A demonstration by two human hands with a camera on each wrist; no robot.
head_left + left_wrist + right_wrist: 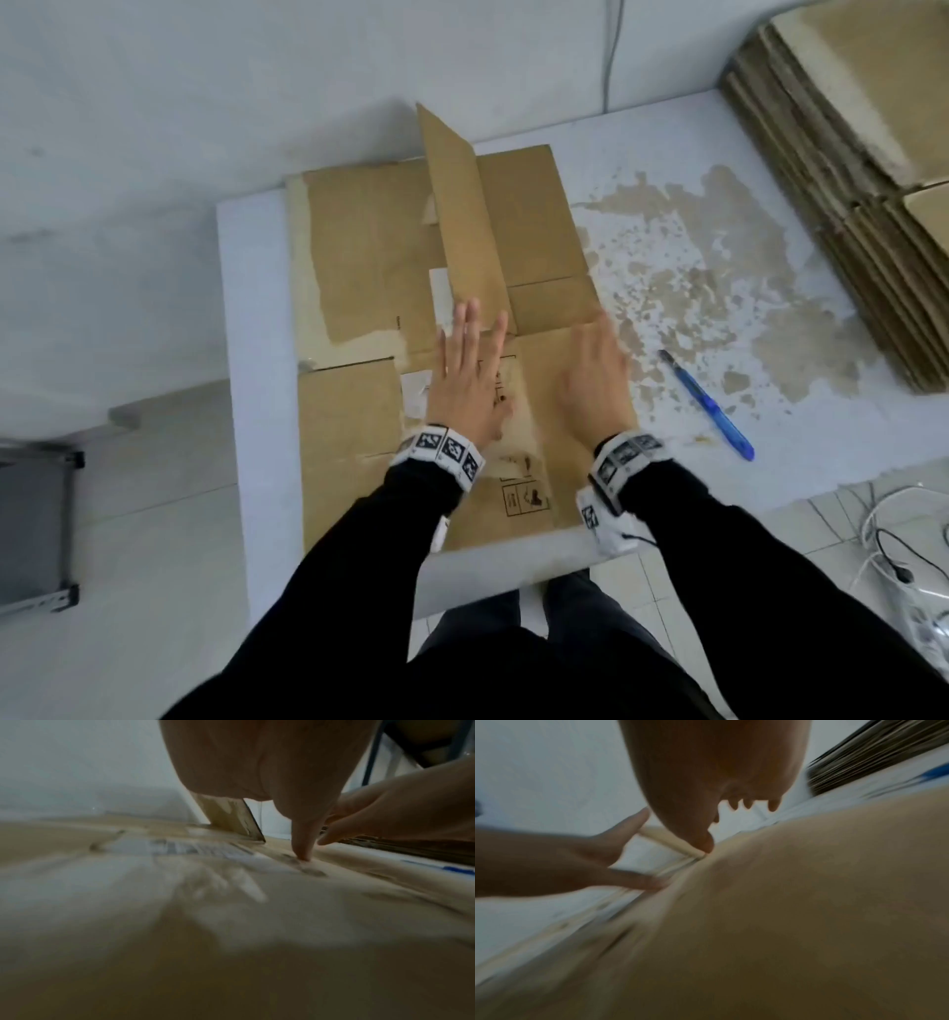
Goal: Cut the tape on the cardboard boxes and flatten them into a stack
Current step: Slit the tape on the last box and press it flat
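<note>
One box [390, 257] lay nearly flat under our open left hand [470, 383] and right hand [595, 380]; one flap [462, 205] stood, stacking [847, 154] remained.

Raised flap [462, 205] blocks ahead; knife [711, 408], stack [842, 169] probably crowd right.

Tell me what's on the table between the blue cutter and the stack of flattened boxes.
Nothing lies there in the head view: between the blue cutter and the stack of flattened boxes is only table, its white coating peeled to brown patches.
</note>
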